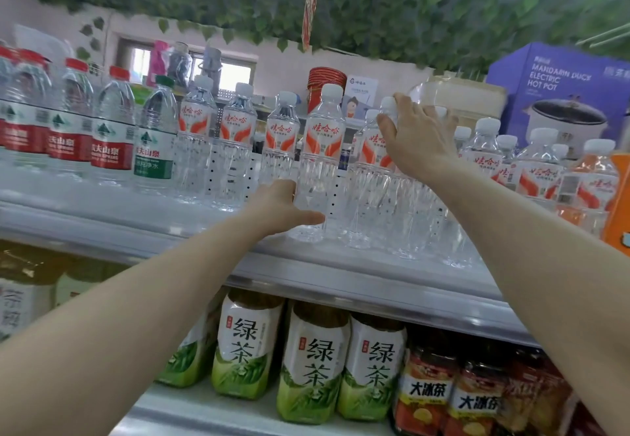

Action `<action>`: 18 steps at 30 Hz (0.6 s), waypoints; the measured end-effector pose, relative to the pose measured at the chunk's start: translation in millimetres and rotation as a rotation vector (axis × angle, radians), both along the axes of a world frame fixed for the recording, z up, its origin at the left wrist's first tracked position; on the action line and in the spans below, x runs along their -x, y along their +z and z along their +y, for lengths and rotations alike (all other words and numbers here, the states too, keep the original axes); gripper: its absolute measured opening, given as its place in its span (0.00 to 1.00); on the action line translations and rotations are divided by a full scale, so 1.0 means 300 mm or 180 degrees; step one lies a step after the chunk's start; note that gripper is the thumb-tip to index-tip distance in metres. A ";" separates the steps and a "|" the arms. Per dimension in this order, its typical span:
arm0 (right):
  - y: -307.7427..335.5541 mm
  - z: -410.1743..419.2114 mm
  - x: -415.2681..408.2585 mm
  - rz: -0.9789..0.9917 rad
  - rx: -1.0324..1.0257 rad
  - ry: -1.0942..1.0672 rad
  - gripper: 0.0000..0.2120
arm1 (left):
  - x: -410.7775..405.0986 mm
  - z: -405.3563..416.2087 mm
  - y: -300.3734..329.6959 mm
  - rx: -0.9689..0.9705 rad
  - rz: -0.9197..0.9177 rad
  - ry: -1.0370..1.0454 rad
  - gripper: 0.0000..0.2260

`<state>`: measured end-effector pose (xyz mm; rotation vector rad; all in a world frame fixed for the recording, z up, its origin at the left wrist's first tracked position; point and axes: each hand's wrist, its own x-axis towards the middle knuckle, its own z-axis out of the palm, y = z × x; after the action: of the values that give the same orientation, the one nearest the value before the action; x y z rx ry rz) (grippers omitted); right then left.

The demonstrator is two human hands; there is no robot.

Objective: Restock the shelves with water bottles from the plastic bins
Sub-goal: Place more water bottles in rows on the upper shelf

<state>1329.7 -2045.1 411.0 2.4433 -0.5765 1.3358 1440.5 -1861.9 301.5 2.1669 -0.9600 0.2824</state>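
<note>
Right hand [414, 135] covers the neck and shoulder of one water bottle [371, 176], fingers out of sight behind it. Left hand [283, 205] hides the lower side of another bottle [320, 162]. Red-label bottles [20, 108] at left edge cut off and blurred. Iced tea bottles [477, 398] bottom right blurred, partly behind the right forearm. Hot pot box [559, 94] clipped by right edge.

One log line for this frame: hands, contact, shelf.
left hand: grips bottle base | right hand: grips neighbouring bottle's neck | both bottles upright on top shelf
</note>
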 end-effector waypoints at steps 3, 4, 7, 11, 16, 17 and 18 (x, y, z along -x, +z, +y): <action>-0.012 0.024 0.001 0.0043 -0.0108 0.0070 0.26 | 0.017 0.010 0.001 -0.0121 -0.0195 0.0128 0.28; -0.015 0.035 0.003 0.0066 -0.0132 0.0040 0.26 | 0.024 0.016 0.001 -0.0155 -0.0256 0.0142 0.29; -0.029 0.065 0.013 0.0064 -0.0189 -0.0130 0.27 | 0.047 0.055 0.003 -0.0073 -0.0398 0.0149 0.32; -0.084 0.114 0.054 0.0122 0.0017 -0.0406 0.25 | 0.086 0.164 -0.019 0.0116 -0.0884 0.0171 0.31; -0.246 0.262 0.134 0.0286 0.0207 -0.0418 0.23 | 0.118 0.344 -0.100 0.0162 -0.1273 0.0097 0.27; -0.287 0.299 0.153 0.0360 0.0210 -0.0404 0.23 | 0.123 0.377 -0.125 0.0161 -0.1324 0.0098 0.26; -0.331 0.338 0.173 0.0431 0.0220 -0.0403 0.23 | 0.130 0.409 -0.152 0.0167 -0.1376 0.0090 0.26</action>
<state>1277.8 -1943.7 311.7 2.3762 -0.6283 1.1129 1401.6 -1739.1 255.9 2.1132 -1.1397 0.8050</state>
